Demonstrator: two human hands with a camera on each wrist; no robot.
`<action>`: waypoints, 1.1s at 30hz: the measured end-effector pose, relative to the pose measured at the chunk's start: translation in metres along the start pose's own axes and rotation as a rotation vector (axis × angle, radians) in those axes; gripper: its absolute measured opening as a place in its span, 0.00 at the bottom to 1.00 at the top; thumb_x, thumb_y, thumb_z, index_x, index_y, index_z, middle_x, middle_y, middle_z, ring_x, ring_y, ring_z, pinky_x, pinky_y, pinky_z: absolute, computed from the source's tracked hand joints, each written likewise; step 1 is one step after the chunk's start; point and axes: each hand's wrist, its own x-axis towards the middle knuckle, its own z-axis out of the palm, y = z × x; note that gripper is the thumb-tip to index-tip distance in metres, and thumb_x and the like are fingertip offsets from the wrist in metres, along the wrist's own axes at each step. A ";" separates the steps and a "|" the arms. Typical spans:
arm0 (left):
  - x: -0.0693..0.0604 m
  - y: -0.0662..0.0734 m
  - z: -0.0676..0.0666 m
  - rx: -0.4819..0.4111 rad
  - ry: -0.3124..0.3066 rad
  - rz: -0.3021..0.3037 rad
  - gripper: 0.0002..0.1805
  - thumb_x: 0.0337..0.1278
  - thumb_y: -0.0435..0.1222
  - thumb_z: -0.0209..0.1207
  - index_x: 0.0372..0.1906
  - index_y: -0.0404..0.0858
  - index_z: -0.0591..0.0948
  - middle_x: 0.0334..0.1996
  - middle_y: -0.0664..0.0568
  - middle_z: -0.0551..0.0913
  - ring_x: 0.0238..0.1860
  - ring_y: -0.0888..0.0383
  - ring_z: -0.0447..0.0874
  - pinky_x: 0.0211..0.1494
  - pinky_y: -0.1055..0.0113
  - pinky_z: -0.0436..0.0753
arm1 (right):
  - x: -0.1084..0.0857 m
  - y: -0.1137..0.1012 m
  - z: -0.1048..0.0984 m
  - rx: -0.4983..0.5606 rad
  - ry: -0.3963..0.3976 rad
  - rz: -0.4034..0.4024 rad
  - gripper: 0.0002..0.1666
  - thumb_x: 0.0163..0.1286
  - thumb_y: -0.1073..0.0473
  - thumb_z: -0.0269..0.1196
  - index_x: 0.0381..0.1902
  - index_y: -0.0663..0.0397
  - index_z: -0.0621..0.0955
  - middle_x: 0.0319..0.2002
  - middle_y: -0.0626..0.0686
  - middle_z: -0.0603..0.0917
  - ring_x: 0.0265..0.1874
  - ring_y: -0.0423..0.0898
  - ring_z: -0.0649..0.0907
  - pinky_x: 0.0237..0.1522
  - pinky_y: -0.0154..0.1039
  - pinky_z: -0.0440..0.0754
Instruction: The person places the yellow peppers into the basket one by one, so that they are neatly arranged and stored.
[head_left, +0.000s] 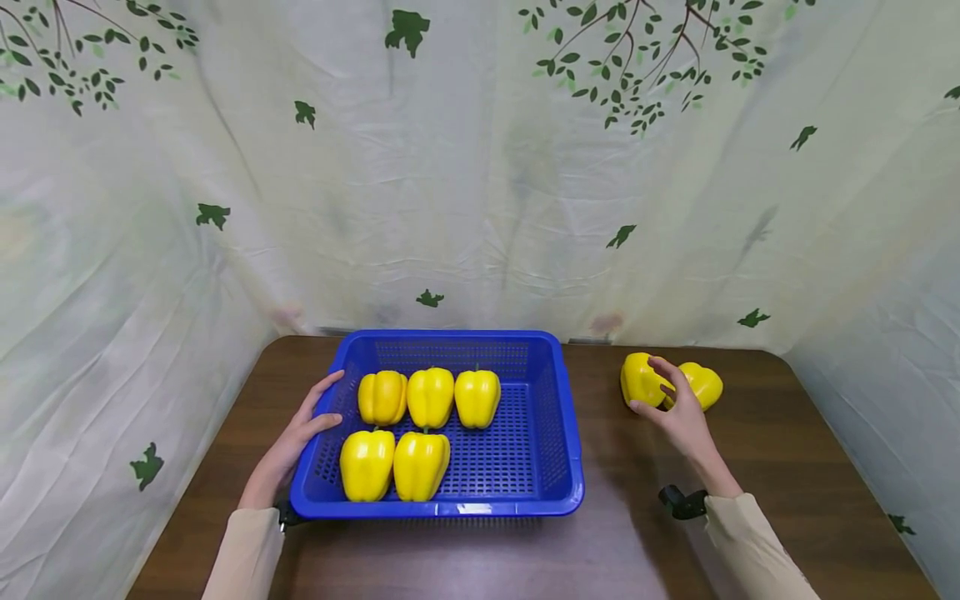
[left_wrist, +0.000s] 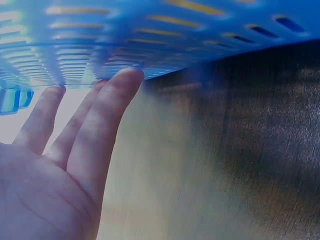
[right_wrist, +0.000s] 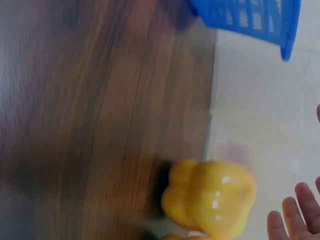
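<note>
My left hand (head_left: 300,429) holds the left side of a blue plastic basket (head_left: 566,450), its thumb and one finger over the rim. In the left wrist view, three more fingers (left_wrist: 107,122) lie against the perforated outside wall. Inside the basket, three yellow bell peppers (head_left: 430,398) form a back row, and two more peppers (head_left: 367,467) stand at the front left. On the right, my right hand (head_left: 686,421) hovers with spread fingers over two yellow bell peppers lying side by side, the left one (head_left: 637,379) nearest its thumb and the other (head_left: 705,385) partly behind the fingers.
The basket stands on a brown wooden table (head_left: 615,467). A pale curtain (head_left: 465,208) with leaf prints hangs behind the table's back edge and along both sides. Black wrist straps (head_left: 684,502) show at both cuffs.
</note>
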 end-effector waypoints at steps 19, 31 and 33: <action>0.001 0.002 0.001 0.000 -0.004 0.007 0.35 0.70 0.38 0.46 0.75 0.60 0.46 0.73 0.41 0.40 0.64 0.32 0.55 0.54 0.43 0.74 | 0.027 0.023 -0.018 -0.158 -0.059 0.078 0.49 0.59 0.64 0.69 0.71 0.69 0.55 0.67 0.72 0.57 0.64 0.69 0.60 0.62 0.63 0.58; 0.001 0.002 -0.001 0.002 -0.019 0.024 0.35 0.71 0.37 0.45 0.75 0.58 0.46 0.73 0.40 0.40 0.62 0.38 0.59 0.55 0.50 0.76 | 0.029 0.030 -0.014 -0.236 -0.073 0.059 0.47 0.58 0.65 0.69 0.69 0.72 0.57 0.64 0.74 0.61 0.59 0.68 0.63 0.60 0.64 0.60; 0.000 0.002 -0.001 -0.001 -0.020 0.023 0.35 0.71 0.37 0.45 0.75 0.58 0.46 0.73 0.40 0.40 0.62 0.39 0.60 0.54 0.52 0.76 | 0.027 0.031 -0.012 -0.245 -0.074 0.043 0.47 0.57 0.65 0.69 0.68 0.72 0.58 0.64 0.73 0.62 0.60 0.68 0.62 0.60 0.65 0.58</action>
